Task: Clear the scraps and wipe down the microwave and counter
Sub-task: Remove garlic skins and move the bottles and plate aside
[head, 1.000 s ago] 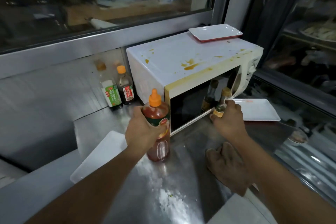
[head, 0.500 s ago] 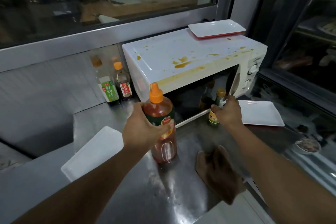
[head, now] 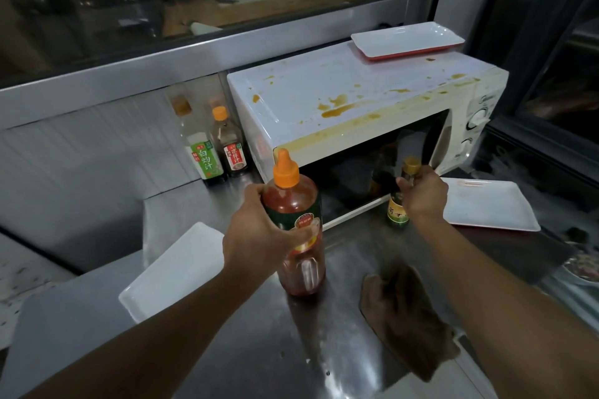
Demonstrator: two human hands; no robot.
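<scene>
A white microwave (head: 340,97) stands at the back of the steel counter (head: 265,353), its top smeared with orange-brown sauce stains. My left hand (head: 259,230) grips a tall red sauce bottle (head: 299,236) with an orange cap, standing in front of the microwave's left corner. My right hand (head: 423,194) holds the neck of a small dark bottle (head: 398,214) with a gold cap, just before the microwave door. A brown cloth (head: 405,321) lies crumpled on the counter under my right forearm.
Two sauce bottles (head: 215,149) stand against the steel wall left of the microwave. White trays lie on the microwave top (head: 406,40), at the counter's left (head: 171,272) and right of the microwave (head: 486,207). A small dish (head: 580,269) sits at the far right edge.
Both hands keep their grip on their bottles. The small dark bottle has come down from near the microwave door and away from it, toward the counter. The red bottle has barely shifted.
</scene>
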